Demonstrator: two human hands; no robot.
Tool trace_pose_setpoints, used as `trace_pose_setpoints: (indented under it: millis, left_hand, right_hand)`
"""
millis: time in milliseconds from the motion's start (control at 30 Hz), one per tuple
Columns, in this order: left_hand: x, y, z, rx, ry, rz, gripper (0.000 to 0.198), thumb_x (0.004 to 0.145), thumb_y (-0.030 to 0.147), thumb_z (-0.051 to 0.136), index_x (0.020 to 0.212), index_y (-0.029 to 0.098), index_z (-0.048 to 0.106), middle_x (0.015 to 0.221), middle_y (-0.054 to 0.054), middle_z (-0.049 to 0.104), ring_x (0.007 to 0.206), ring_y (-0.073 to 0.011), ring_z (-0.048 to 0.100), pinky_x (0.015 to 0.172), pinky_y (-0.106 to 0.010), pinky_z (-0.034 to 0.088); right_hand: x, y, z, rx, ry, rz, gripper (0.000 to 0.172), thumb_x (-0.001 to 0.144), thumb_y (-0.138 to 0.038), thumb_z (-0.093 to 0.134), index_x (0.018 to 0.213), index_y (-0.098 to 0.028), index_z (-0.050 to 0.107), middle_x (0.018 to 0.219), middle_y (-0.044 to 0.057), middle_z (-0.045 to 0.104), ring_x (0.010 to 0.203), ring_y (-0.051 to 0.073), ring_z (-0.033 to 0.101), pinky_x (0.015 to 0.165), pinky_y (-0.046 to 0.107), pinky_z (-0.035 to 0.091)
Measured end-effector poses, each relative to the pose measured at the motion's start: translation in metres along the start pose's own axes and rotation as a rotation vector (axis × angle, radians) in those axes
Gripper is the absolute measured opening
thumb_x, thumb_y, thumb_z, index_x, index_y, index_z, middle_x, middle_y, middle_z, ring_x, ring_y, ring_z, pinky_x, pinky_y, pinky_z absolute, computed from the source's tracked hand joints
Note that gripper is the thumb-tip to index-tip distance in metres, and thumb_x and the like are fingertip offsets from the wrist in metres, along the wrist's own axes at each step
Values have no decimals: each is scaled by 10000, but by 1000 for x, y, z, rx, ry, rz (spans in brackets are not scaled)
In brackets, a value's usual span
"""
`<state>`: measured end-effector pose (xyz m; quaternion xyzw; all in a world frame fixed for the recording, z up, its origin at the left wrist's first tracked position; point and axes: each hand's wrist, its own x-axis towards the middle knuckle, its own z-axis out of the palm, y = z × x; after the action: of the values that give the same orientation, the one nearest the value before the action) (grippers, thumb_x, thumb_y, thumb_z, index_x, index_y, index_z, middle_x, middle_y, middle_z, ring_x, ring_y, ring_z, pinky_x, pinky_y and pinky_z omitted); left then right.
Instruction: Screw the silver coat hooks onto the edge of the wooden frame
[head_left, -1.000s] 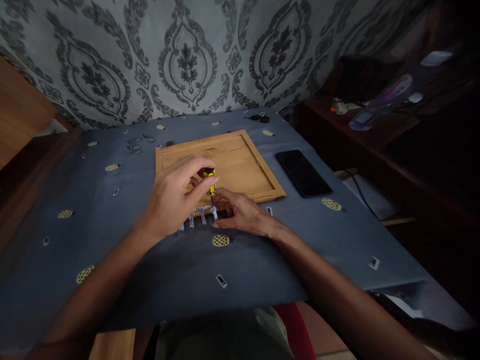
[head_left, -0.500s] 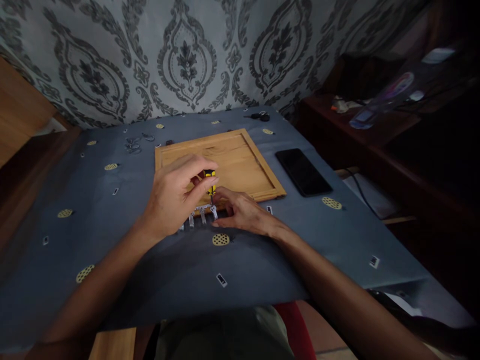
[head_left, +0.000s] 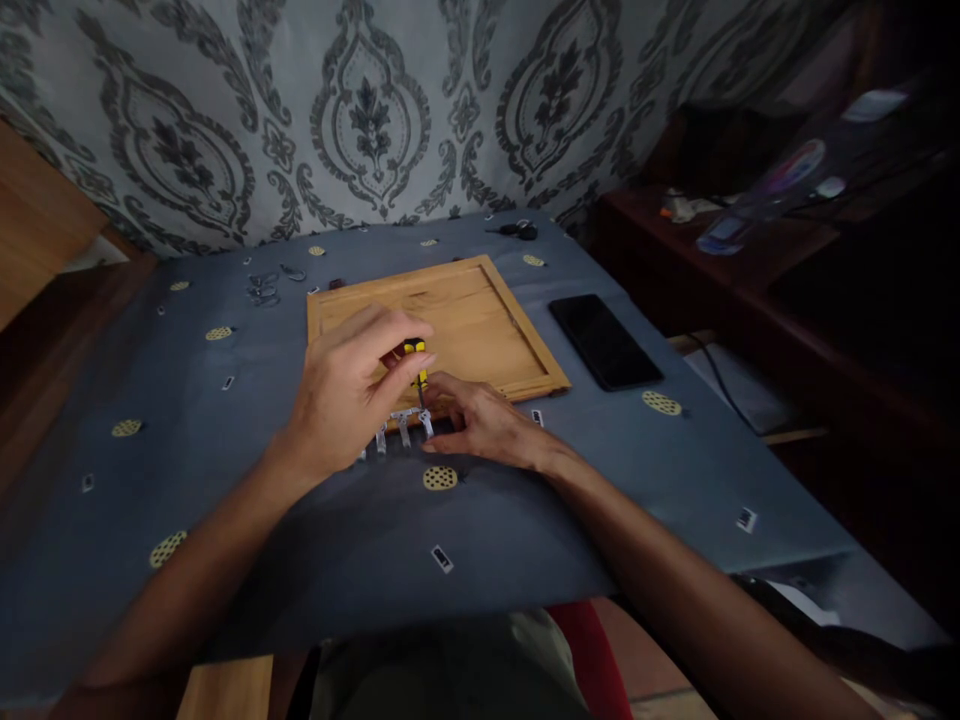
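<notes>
My left hand (head_left: 337, 390) is closed round the yellow and black handle of a screwdriver (head_left: 421, 362), held upright. The screwdriver's shaft points down at the rightmost of several silvery hooks (head_left: 426, 422), which hang in a row along the near edge of a framed wooden panel (head_left: 480, 340). My right hand (head_left: 484, 425) curls at that same hook, with thumb and fingers on either side of it beside the shaft. Its exact contact with the hook is partly hidden. The panel lies flat on the cloth-covered table.
A black phone (head_left: 606, 342) lies right of the panel. Small metal pieces (head_left: 264, 289) are at the back left, and a dark object like keys (head_left: 517, 230) is at the back right. A plastic bottle (head_left: 765, 195) rests on the dark furniture at the right.
The whole view has shifted very slightly. Both hands keep their places at the hook, and the screwdriver's handle looks slightly turned between the left fingers.
</notes>
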<state>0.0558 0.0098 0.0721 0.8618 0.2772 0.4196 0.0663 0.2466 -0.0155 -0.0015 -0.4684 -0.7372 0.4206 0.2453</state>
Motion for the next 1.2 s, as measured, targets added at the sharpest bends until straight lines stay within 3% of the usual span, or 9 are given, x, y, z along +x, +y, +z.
trace_pose_setpoints:
  millis: [367, 800, 1033, 1200]
  left_hand:
    - [1, 1, 1, 49, -5, 25, 113, 902, 184, 691, 1013, 176, 670, 895, -10, 709, 793, -127, 679, 724, -237, 555]
    - [1, -1, -2, -20, -35, 12, 148, 902, 110, 657, 1031, 173, 690, 917, -9, 726, 792, -117, 672, 727, -238, 560]
    - [2, 0, 2, 45, 68, 18, 25, 890, 171, 699, 915, 176, 698, 824, -9, 666, 745, -119, 628, 632, -225, 528]
    - [2, 1, 0, 21, 47, 9, 67, 899, 132, 667, 926, 182, 703, 831, -9, 692, 767, -131, 649, 680, -250, 545]
  right_hand:
    - [1, 3, 1, 38, 3, -21, 438, 743, -279, 772, 1121, -212, 561, 959, 16, 645, 807, 166, 600, 730, 314, 463]
    - [1, 2, 0, 4, 4, -24, 393, 751, -276, 774, 1081, -204, 573, 862, -9, 613, 805, 170, 591, 736, 316, 453]
    - [1, 4, 1, 20, 5, -23, 412, 749, -277, 784, 1099, -204, 579, 890, 5, 629, 844, 190, 617, 755, 329, 476]
    - [2, 5, 2, 46, 6, -36, 422, 746, -282, 787, 1104, -205, 577, 991, 32, 648, 832, 179, 612, 757, 330, 479]
